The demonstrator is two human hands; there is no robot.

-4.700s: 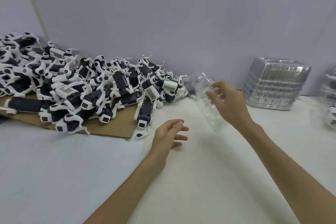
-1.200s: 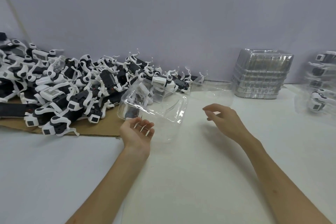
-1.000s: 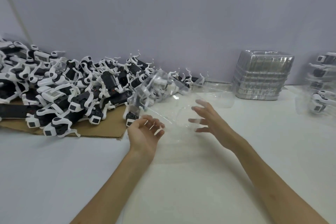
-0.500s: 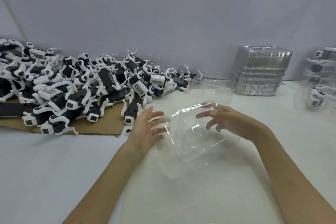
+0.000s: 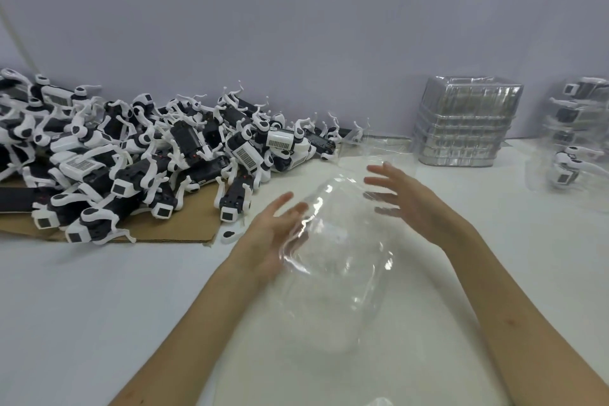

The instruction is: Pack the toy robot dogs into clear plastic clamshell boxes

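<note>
Surface (image 5: 99,306): white; carries every item listed here.
Clamshell box (image 5: 336,260): clear and empty, at the centre between both hands, tilted. Whether its lower end rests on the surface cannot be told.
Left hand (image 5: 270,237): released, fingers straight, palm flat against the box's left side.
Right hand (image 5: 418,208): released, fingers straight and spread at the box's far right edge; fingertips show through the plastic.
Cardboard sheet (image 5: 184,231): brown, flat, left of the hands.
Toy robot dogs (image 5: 148,155): black and white, heaped loose on the cardboard up to the wall.
Empty box stack (image 5: 464,122): clear nested shells, far right, by the wall.
Packed boxes (image 5: 580,128): at the right edge, dogs visible inside.
</note>
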